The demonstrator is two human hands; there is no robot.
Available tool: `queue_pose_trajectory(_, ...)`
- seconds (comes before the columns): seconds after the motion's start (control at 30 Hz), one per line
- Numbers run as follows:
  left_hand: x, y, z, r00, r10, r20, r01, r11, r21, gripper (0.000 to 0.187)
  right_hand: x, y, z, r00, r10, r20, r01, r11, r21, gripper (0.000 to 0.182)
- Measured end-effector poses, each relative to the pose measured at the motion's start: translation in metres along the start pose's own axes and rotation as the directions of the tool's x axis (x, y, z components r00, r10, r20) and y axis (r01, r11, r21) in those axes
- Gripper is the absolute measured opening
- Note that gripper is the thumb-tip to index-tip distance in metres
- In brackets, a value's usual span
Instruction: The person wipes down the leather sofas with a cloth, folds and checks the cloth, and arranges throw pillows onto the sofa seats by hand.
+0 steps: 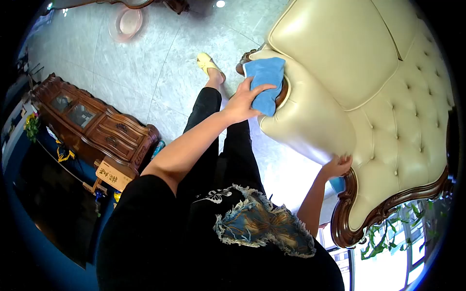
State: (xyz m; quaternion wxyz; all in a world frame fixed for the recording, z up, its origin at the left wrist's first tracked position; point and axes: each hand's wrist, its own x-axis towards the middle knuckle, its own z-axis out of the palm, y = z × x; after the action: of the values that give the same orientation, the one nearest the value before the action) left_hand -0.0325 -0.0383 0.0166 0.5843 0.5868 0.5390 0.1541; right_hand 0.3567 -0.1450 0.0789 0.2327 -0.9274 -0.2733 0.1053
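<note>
My left hand presses a folded blue cloth against the front of a cream leather armchair's padded arm, with thumb and fingers closed on it. Carved dark wood shows along the cloth's right edge and above it. On the right, my right hand rests at the lower part of the arm, beside the carved wooden frame. Its fingers are loosely curled and slightly apart, with nothing visible in them. A small blue patch shows just below that hand; what it is I cannot make out.
Left stands a carved wooden cabinet with a black television-like panel near it. A small wooden sign is by the cabinet. On the grey tiled floor lies a pinkish round basin. Green leaves hang behind the chair.
</note>
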Motion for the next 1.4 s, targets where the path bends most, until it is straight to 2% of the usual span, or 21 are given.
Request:
queue_pose_trajectory(0.03, 0.007, 0.002, 0.001, 1.0, 0.0, -0.004, 0.0, 1.0, -0.007, 0.093, -0.003, -0.033, 0.01, 0.977, -0.204, 0.063, 0.193, 0.97, 0.149, 0.06)
queue_pose_trajectory(0.17, 0.026, 0.01, 0.013, 0.976, -0.013, -0.217, 0.01, 1.0, -0.017, 0.087, -0.004, -0.145, 0.087, 0.781, -0.435, 0.448, 0.405, 0.899, 0.167, 0.054)
queue_pose_trajectory(0.23, 0.025, 0.008, 0.017, 0.946, 0.028, -0.322, -0.017, 0.999, 0.036, 0.08, -0.001, -0.138, 0.148, 0.762, -0.395, 0.513, 0.325, 0.919, 0.224, 0.043)
queue_pose_trajectory(0.27, 0.029, -0.004, 0.024, 0.947, 0.029, -0.32, -0.018, 0.999, 0.036, 0.08, -0.015, -0.154, 0.155, 0.766, -0.446, 0.463, 0.516, 0.856, -0.027, 0.035)
queue_pose_trajectory(0.3, 0.033, -0.023, 0.035, 0.9, -0.078, -0.43, 0.01, 0.987, -0.16, 0.072, -0.028, -0.175, 0.158, 0.753, -0.502, 0.425, 0.639, 0.712, -0.291, 0.028)
queue_pose_trajectory(0.37, 0.037, -0.021, 0.026, 0.773, -0.377, -0.511, 0.035, 0.829, -0.558, 0.054, -0.02, -0.195, 0.172, 0.807, -0.359, 0.47, 0.516, 0.815, -0.263, 0.024)
queue_pose_trajectory(0.4, 0.036, -0.018, 0.02, 0.759, -0.353, -0.548, 0.019, 0.853, -0.522, 0.054, -0.015, -0.198, 0.176, 0.827, -0.223, 0.516, 0.389, 0.89, -0.238, 0.022)
queue_pose_trajectory(0.43, 0.036, -0.018, 0.015, 0.745, -0.323, -0.584, 0.001, 0.875, -0.483, 0.053, -0.014, -0.198, 0.177, 0.83, -0.221, 0.512, 0.385, 0.891, -0.241, 0.022)
queue_pose_trajectory(0.47, 0.03, -0.006, 0.011, 0.756, -0.151, -0.637, -0.022, 0.966, -0.256, 0.054, -0.015, -0.199, 0.177, 0.834, -0.231, 0.501, 0.405, 0.873, -0.271, 0.021)
queue_pose_trajectory(0.5, 0.021, 0.007, 0.008, 0.76, -0.151, -0.632, -0.021, 0.966, -0.257, 0.054, -0.016, -0.198, 0.176, 0.835, -0.24, 0.495, 0.424, 0.853, -0.303, 0.02)
queue_pose_trajectory(0.53, 0.011, 0.028, -0.003, 0.911, 0.039, -0.41, -0.031, 0.999, 0.026, 0.055, -0.016, -0.196, 0.174, 0.837, -0.238, 0.493, 0.421, 0.855, -0.303, 0.02)
queue_pose_trajectory(0.57, 0.005, 0.04, -0.008, 0.981, 0.158, -0.114, -0.119, 0.948, 0.295, 0.056, -0.018, -0.191, 0.17, 0.844, -0.258, 0.471, 0.412, 0.873, -0.261, 0.02)
queue_pose_trajectory(0.63, -0.001, 0.037, 0.009, 0.966, 0.241, -0.093, -0.179, 0.885, 0.43, 0.06, -0.028, -0.176, 0.156, 0.853, -0.273, 0.445, 0.399, 0.89, -0.219, 0.021)
queue_pose_trajectory(0.67, 0.001, 0.037, 0.013, 0.945, 0.319, -0.067, -0.231, 0.8, 0.553, 0.063, -0.038, -0.166, 0.147, 0.827, -0.437, 0.355, 0.535, 0.806, -0.254, 0.023)
queue_pose_trajectory(0.7, 0.008, 0.033, 0.013, 0.945, 0.319, -0.068, -0.23, 0.799, 0.555, 0.063, -0.042, -0.159, 0.145, 0.76, -0.592, 0.269, 0.65, 0.697, -0.303, 0.025)
queue_pose_trajectory(0.83, 0.045, 0.041, 0.008, 0.973, 0.226, -0.036, -0.166, 0.807, 0.567, 0.078, -0.04, -0.158, 0.152, 0.764, -0.592, 0.257, 0.646, 0.708, -0.286, 0.029)
queue_pose_trajectory(0.9, 0.07, 0.044, 0.01, 0.997, -0.08, 0.014, 0.067, 0.909, 0.411, 0.075, -0.041, -0.154, 0.151, 0.763, -0.582, 0.281, 0.643, 0.73, -0.234, 0.031)
queue_pose_trajectory(0.97, 0.093, 0.031, 0.012, 0.993, -0.116, 0.034, 0.092, 0.907, 0.411, 0.068, -0.041, -0.157, 0.149, 0.764, -0.582, 0.28, 0.641, 0.733, -0.226, 0.032)
queue_pose_trajectory(1.17, 0.145, 0.0, 0.018, 0.883, -0.462, 0.088, 0.424, 0.862, 0.278, 0.058, -0.04, -0.158, 0.149, 0.739, -0.619, 0.266, 0.672, 0.705, -0.226, 0.037)
queue_pose_trajectory(1.37, 0.155, -0.104, 0.045, 0.863, -0.505, 0.022, 0.49, 0.845, 0.213, 0.067, -0.042, -0.161, 0.147, 0.736, -0.622, 0.266, 0.672, 0.717, -0.184, 0.04)
queue_pose_trajectory(1.4, 0.145, -0.127, 0.056, 0.882, -0.46, -0.101, 0.47, 0.851, 0.233, 0.069, -0.041, -0.162, 0.148, 0.739, -0.612, 0.282, 0.665, 0.729, -0.16, 0.041)
